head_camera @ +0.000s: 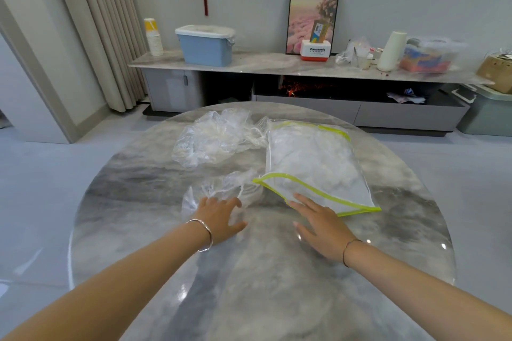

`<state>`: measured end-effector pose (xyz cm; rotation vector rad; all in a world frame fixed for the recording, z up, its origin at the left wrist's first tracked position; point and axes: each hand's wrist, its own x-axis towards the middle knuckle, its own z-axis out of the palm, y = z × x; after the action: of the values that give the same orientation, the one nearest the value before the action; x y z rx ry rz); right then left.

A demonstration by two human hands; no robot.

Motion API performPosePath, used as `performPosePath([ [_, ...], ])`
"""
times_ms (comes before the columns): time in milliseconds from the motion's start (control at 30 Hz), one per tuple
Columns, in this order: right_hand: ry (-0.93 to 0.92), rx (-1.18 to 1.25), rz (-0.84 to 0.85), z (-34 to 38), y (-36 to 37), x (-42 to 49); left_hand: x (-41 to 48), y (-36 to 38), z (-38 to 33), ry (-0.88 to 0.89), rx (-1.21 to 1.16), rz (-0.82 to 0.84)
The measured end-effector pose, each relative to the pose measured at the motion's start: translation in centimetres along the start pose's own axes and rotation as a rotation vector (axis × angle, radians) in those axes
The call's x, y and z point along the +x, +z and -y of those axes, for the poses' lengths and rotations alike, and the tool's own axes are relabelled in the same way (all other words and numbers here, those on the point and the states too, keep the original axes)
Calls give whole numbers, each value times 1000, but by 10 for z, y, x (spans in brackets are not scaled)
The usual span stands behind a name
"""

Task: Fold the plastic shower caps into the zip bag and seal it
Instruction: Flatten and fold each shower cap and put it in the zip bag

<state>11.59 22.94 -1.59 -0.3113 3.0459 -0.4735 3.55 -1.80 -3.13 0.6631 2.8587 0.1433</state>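
Observation:
A clear zip bag with a yellow-green edge lies on the round marble table, its mouth open toward me and crumpled clear plastic inside. A loose shower cap lies flattened left of the bag's mouth. My left hand rests on that cap with fingers spread and straight. My right hand lies flat, fingertips touching the near lip of the bag's mouth. A pile of more clear shower caps sits at the far left of the bag.
Beyond the table runs a low marble-topped cabinet with a blue lidded bin, paper cups, a framed picture and bags. A green bin stands on the floor at the right. Curtains hang at the left.

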Motion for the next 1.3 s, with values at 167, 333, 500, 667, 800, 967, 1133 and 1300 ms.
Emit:
performPosePath([
  [167,-164,-25,8,25,3,-34,-53,-12,-24,150,-227,88],
  [333,-274,-85,81,45,9,-55,-84,-15,-20,247,-208,-42],
  [500,-317,-101,17,60,30,-61,-100,0,-20,235,-223,170],
  [667,-198,-38,100,71,40,-63,-109,7,-29,200,-278,251],
  [800,-128,-53,195,52,42,-72,-111,8,-17,91,-212,182],
  [967,-166,-157,192,29,39,-78,-111,8,4,-30,17,107],
  [1133,-137,-138,76,25,42,-81,-116,2,3,167,83,85],
  [1300,-287,-124,-153,42,53,-74,-113,7,-3,386,93,49],
])
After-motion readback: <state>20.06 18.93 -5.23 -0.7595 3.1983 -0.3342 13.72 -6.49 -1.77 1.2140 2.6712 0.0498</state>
